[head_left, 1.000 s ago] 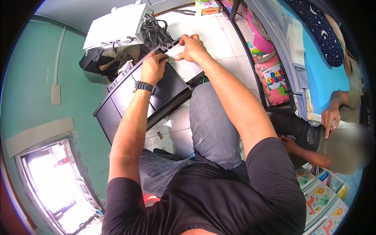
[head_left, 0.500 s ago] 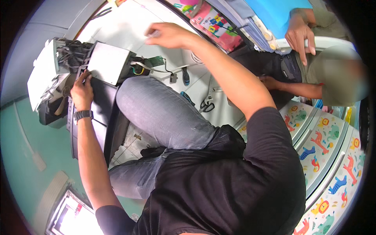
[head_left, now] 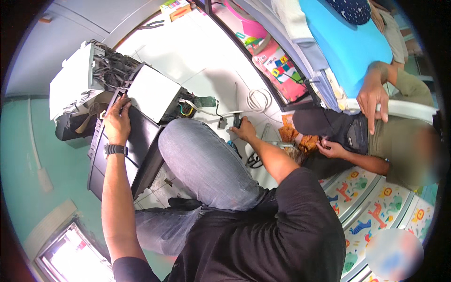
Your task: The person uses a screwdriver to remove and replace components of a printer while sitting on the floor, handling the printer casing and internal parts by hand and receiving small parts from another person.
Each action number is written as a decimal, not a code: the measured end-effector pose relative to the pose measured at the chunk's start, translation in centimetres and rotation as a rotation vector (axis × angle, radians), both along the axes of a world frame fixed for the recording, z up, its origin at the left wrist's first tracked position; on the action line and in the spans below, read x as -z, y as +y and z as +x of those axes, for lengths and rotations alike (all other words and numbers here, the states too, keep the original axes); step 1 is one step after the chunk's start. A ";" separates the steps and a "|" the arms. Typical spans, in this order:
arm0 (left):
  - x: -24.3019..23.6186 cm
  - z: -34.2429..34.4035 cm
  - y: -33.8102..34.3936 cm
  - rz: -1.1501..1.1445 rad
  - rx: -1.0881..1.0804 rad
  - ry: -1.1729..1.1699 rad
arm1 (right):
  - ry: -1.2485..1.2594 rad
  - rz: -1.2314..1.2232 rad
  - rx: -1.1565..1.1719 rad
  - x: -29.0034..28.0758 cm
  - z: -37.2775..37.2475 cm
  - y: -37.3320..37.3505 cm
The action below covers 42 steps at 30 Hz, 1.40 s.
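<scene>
A black computer case (head_left: 141,123) lies beside my bent knee, with a bare silver metal box (head_left: 154,91), which looks like a power supply, at its far end. My left hand (head_left: 117,123) grips the case's upper edge next to that box, its fingertips partly hidden by shadow. Out to the right, my right hand (head_left: 245,130) closes on the dark handle of a screwdriver (head_left: 236,101) lying on the tiles, its thin shaft pointing away from me. Between box and hand are a green circuit board (head_left: 205,101) and a white cable (head_left: 256,101).
A white panel (head_left: 75,82) with tangled dark wires stands at the left. Scissors (head_left: 254,160) lie near my right forearm, and pliers (head_left: 151,25) lie farther off. Another person's hand (head_left: 332,149) is at the right, by animal-print drawers (head_left: 371,211). A rack (head_left: 253,56) borders the floor.
My right hand has come down and back from over the far floor to the screwdriver. My left hand stays on the case edge. The whole view has shifted.
</scene>
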<state>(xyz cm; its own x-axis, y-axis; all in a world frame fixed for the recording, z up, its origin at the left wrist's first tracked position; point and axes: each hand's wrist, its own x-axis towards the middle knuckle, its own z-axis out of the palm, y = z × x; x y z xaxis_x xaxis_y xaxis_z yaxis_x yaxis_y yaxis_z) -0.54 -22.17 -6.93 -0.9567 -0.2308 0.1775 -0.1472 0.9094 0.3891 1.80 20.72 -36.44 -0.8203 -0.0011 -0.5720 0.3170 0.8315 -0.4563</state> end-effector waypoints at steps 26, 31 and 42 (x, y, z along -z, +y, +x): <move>2.4 1.7 -1.3 0.136 0.006 0.208 | 0.582 -0.728 -0.313 -38.9 -9.0 -7.7; 3.0 1.2 -0.9 0.125 -0.015 0.227 | 1.210 -0.955 -0.682 -44.5 -11.5 -20.4; 3.2 1.5 -1.4 0.143 0.004 0.263 | 1.263 -0.865 -1.012 -43.3 -11.1 -29.5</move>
<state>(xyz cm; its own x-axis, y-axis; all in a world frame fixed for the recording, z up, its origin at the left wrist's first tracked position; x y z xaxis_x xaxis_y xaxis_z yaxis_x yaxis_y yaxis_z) 0.96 -23.60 -10.17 -0.8831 -0.2675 0.3854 -0.0206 0.8428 0.5379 -9.34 -8.76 6.89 -0.2070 -0.6358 0.7436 -0.9303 -0.1074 -0.3508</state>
